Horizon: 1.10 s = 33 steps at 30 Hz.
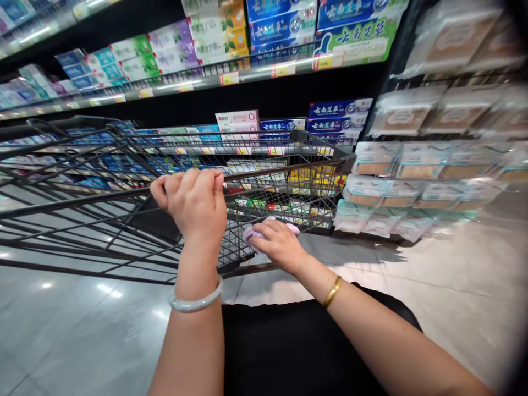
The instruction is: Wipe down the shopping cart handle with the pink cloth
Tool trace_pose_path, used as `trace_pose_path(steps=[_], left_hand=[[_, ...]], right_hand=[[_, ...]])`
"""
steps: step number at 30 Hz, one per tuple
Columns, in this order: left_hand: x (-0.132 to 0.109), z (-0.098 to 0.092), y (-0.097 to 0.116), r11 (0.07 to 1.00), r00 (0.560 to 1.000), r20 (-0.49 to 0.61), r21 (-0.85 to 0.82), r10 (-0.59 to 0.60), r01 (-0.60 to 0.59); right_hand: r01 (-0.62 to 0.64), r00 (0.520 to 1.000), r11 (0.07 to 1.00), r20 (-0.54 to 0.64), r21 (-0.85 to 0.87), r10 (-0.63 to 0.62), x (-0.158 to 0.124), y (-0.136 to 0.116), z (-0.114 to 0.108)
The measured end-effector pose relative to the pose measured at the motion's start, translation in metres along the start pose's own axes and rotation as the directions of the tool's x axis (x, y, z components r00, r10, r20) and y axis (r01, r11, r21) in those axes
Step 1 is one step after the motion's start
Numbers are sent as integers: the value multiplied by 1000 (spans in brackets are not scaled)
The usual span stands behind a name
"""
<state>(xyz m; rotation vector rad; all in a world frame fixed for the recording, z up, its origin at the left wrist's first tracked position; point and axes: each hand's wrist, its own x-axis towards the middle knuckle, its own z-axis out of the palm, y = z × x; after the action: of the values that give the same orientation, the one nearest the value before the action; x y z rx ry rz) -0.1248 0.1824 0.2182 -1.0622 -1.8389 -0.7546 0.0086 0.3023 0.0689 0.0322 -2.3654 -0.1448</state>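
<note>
My left hand (193, 201) is closed around the top rail of a black wire shopping cart (94, 198). A pale bracelet circles that wrist. Lower and to the right, my right hand (280, 245) holds a lilac cloth (251, 233) against the cart's wire side. Parts of the cloth stick out at both sides of the fingers, and the palm side is hidden. On the right wrist is a gold-coloured bangle. The cart's basket stretches from the left edge to a corner right of the middle.
Behind the cart, a shelf (198, 82) carries rows of toothpaste-like boxes (284, 25) with price tags along its edge. Lower shelves show through the mesh. Packets (424, 159) hang on hooks at the right. The tiled floor (82, 330) spreads below.
</note>
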Motion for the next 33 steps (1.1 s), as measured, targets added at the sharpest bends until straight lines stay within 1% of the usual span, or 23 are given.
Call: trace_pose_path(steps=[1, 3, 5, 7, 9, 10, 12, 14, 15, 16, 18, 20, 21, 22, 24, 25, 26, 27, 29, 31, 32, 33], left_hand=[[-1, 0, -1, 1000, 1000, -7, -12, 15, -15], [-3, 0, -1, 999, 999, -21, -28, 32, -33], [-3, 2, -2, 999, 999, -36, -37, 36, -38], [-3, 5, -3, 998, 998, -55, -52, 35, -38], [-3, 8, -4, 997, 996, -81, -74, 33, -39], [-4, 9, -5, 996, 996, -89, -85, 32, -40], [-4, 10, -6, 994, 995, -95, -106, 30, -40], [-4, 9, -7, 993, 996, -85, -115, 27, -37], [-4, 8, -7, 993, 996, -84, -116, 25, -35], [-4, 7, -6, 993, 996, -86, -117, 22, -32], [-3, 5, -5, 992, 996, -84, -123, 17, -27], [-3, 3, -4, 991, 997, -81, -131, 15, -26], [-3, 3, -3, 991, 997, -79, -130, 17, -27], [-3, 3, -3, 992, 997, -77, -126, 21, -31], [-3, 3, -3, 992, 996, -80, -121, 28, -38], [-3, 3, -3, 992, 996, -80, -123, 29, -38], [-3, 3, -3, 991, 997, -79, -129, 26, -36], [-3, 3, -4, 990, 997, -77, -138, 23, -33], [-3, 3, -4, 988, 997, -74, -153, 18, -29], [-4, 2, -4, 988, 997, -73, -152, 25, -36], [-4, 2, -4, 988, 997, -76, -146, 31, -42], [-4, 2, -4, 989, 996, -81, -140, 39, -51]], right_hand=[[2, 1000, 1000, -2, -16, -2, 0, 2, 0], [22, 999, 999, 28, -35, -21, -1, 5, -1], [46, 998, 999, 48, -27, -45, -1, 8, -4], [34, 999, 999, 11, -9, -34, -1, 10, -10], [-11, 999, 1000, -44, -6, 10, -1, 13, -13], [-34, 998, 999, -47, -11, 34, -2, 14, -14], [-52, 999, 998, 15, -24, 53, -5, 16, -14], [-26, 993, 999, 116, -23, 29, -10, 16, -13], [-15, 989, 1000, 148, -17, 17, -12, 17, -13], [-10, 989, 1000, 150, -13, 12, -14, 18, -14], [-27, 995, 999, 93, -21, 28, -17, 21, -16], [-71, 996, 997, 45, -38, 72, -19, 24, -18], [-87, 994, 995, 61, -44, 89, -19, 26, -19], [-93, 990, 995, 105, -44, 97, -20, 26, -19], [-82, 972, 996, 221, -28, 86, -20, 26, -19], [-72, 964, 997, 256, -16, 74, -19, 25, -20], [-65, 963, 998, 263, -6, 64, -19, 25, -21], [-65, 969, 998, 239, -1, 63, -17, 24, -23], [-88, 987, 996, 137, -8, 88, -15, 24, -26], [-124, 990, 992, 63, -27, 125, -13, 25, -29], [-135, 988, 990, 70, -38, 138, -12, 25, -29], [-139, 984, 989, 105, -49, 144, -12, 26, -30]])
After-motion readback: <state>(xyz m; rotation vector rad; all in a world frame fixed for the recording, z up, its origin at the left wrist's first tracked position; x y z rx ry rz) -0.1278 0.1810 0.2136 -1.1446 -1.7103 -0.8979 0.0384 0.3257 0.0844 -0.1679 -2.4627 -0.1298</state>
